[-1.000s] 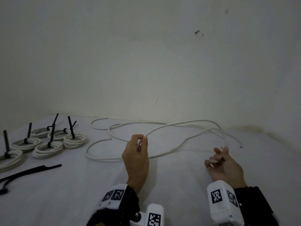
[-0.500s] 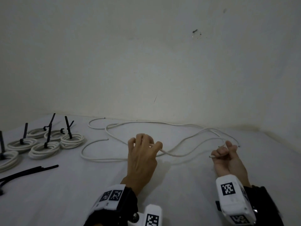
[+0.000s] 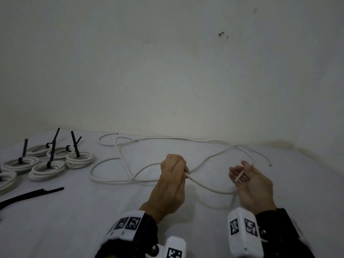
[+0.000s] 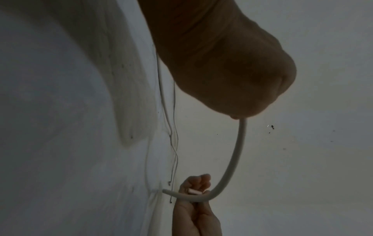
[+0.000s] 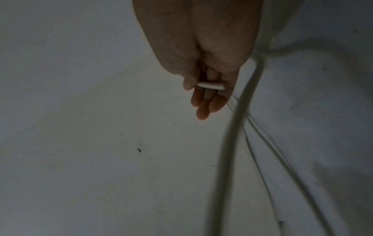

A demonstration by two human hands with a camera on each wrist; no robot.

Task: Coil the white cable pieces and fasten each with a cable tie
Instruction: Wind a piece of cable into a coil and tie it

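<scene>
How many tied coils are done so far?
6 tied coils, all at left: front row of three, two behind them, one cropped at the left edge. More may lie out of frame.

A pale cloth-covered bench carried everything. Toward ten o'clock lay a cluster of white coils, each cinched with a black tie whose tail stood up (the leftmost coil ran off the edge of view). At nine o'clock, nearer, loose black cable ties lay in a bundle. From eleven to one o'clock, loose white cable sprawled in open loops.
</scene>
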